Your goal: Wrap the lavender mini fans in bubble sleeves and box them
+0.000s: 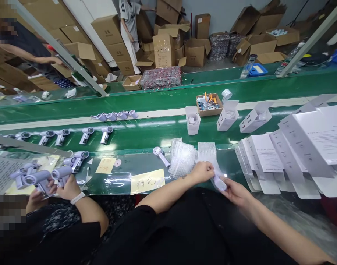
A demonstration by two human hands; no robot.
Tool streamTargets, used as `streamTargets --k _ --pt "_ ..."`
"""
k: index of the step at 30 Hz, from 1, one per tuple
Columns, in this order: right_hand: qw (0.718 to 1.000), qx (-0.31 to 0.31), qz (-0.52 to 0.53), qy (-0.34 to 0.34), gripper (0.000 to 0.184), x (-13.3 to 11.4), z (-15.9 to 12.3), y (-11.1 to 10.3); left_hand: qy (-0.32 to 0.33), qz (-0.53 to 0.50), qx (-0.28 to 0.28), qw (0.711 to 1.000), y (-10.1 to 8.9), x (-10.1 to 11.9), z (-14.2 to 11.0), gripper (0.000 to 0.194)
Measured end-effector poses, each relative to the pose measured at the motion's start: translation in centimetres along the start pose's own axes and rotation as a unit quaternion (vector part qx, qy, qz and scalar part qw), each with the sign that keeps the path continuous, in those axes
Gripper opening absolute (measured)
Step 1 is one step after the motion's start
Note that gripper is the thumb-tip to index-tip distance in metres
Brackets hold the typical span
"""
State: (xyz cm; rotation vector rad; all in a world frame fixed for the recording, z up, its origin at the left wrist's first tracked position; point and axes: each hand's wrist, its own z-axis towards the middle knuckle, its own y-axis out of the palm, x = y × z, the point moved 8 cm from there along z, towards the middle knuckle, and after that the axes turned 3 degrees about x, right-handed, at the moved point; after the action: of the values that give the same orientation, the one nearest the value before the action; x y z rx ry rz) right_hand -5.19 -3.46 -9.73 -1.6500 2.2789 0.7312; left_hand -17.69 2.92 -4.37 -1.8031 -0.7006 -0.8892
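Nearest to us, our left hand [203,172] is closed, pinching the top of a clear bubble-wrap bag [212,170], while our right hand [236,192] grips the pale lilac handheld fan [219,183] whose smooth, rounded plastic body sits at the mouth of that bag, just above the near edge of the green bench [124,176]. Just beyond our left hand lies a loose stack of bubble-wrap bags [182,158], dimpled and translucent, and beside it another lilac fan [160,154] lies flat on the glossy surface. A yellow paper label [148,181] with handwriting is stuck to the bench. To our right, flat white cardboard cartons [263,162] overlap like tiles. At our left a co-worker's hands [65,187] hold more fans [41,176]. Farther out, the shiny green conveyor belt [146,132] carries a row of fans [85,135] and open white boxes [192,119], with a small brown cardboard tray [208,104] of parts. Beyond that, creased brown cartons [164,48] are piled on the floor.
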Motion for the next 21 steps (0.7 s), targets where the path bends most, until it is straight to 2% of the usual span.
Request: streamTargets --k 1,3,5,6,8,9,11,12,13,14,15,16,17,18,19,20,21 --pt "0.999 -0.008 -0.046 -0.01 0.013 -0.4 -0.7 -0.1 -0.051 -0.033 -0.009 0.998 -0.4 -0.6 0.1 0.013" --pt "0.982 -0.022 -0.169 -0.076 0.015 -2.1 -2.5 -0.2 -0.126 -0.106 -0.03 0.986 -1.2 -1.3 -0.4 0.017" --pt "0.952 -0.024 -0.258 -0.162 0.021 -4.4 -4.5 -0.2 -0.156 -0.175 -0.037 0.971 -2.6 -1.3 -1.3 0.018" --pt "0.943 -0.024 -0.272 -0.191 0.023 -5.4 -5.4 0.0 -0.149 -0.202 -0.039 0.967 -3.4 -1.0 -1.8 0.018" --pt "0.944 -0.036 -0.247 -0.217 0.025 -6.4 -6.9 0.7 -0.086 -0.232 -0.043 0.968 -5.3 0.2 -2.6 0.025" --pt "0.949 -0.051 -0.216 -0.223 0.026 -6.6 -7.4 1.4 -0.036 -0.228 -0.044 0.972 -6.1 0.9 -2.9 0.035" --pt "0.955 -0.099 -0.149 -0.235 0.026 -6.4 -8.2 3.5 0.082 -0.182 -0.042 0.979 -7.0 2.4 -3.4 0.071" --pt "0.955 -0.126 -0.122 -0.241 0.027 -6.1 -8.4 4.6 0.138 -0.145 -0.052 0.978 -6.8 3.1 -3.6 0.09" --pt "0.952 -0.15 -0.102 -0.246 0.027 -5.8 -8.5 5.5 0.183 -0.109 -0.068 0.975 -6.1 3.5 -3.8 0.1" --pt "0.951 -0.159 -0.085 -0.252 0.027 -5.5 -8.5 5.8 0.211 -0.079 -0.082 0.971 -5.1 3.6 -3.9 0.095" --pt "0.952 -0.144 -0.068 -0.261 0.028 -5.4 -8.2 5.4 0.22 -0.059 -0.083 0.97 -4.3 3.5 -3.7 0.077" --pt "0.954 -0.098 -0.048 -0.278 0.029 -5.5 -7.7 4.0 0.211 -0.05 -0.067 0.974 -3.7 3.0 -3.5 0.052" --pt "0.953 -0.024 -0.022 -0.301 0.032 -5.9 -7.3 1.8 0.186 -0.054 -0.032 0.981 -3.7 2.3 -3.0 0.029" --pt "0.945 0.063 0.008 -0.32 0.038 -6.2 -6.9 -1.0 0.151 -0.071 0.013 0.986 -3.9 1.3 -2.7 0.016" --pt "0.927 0.155 0.036 -0.341 0.047 -6.6 -6.7 -4.0 0.115 -0.1 0.053 0.987 -4.3 0.3 -2.5 0.014" --pt "0.912 0.215 0.062 -0.345 0.058 -6.7 -6.3 -6.4 0.081 -0.14 0.077 0.984 -4.6 -0.7 -2.4 0.016" --pt "0.906 0.243 0.087 -0.337 0.066 -6.6 -5.6 -8.1 0.049 -0.189 0.086 0.977 -4.9 -1.7 -2.4 0.019"
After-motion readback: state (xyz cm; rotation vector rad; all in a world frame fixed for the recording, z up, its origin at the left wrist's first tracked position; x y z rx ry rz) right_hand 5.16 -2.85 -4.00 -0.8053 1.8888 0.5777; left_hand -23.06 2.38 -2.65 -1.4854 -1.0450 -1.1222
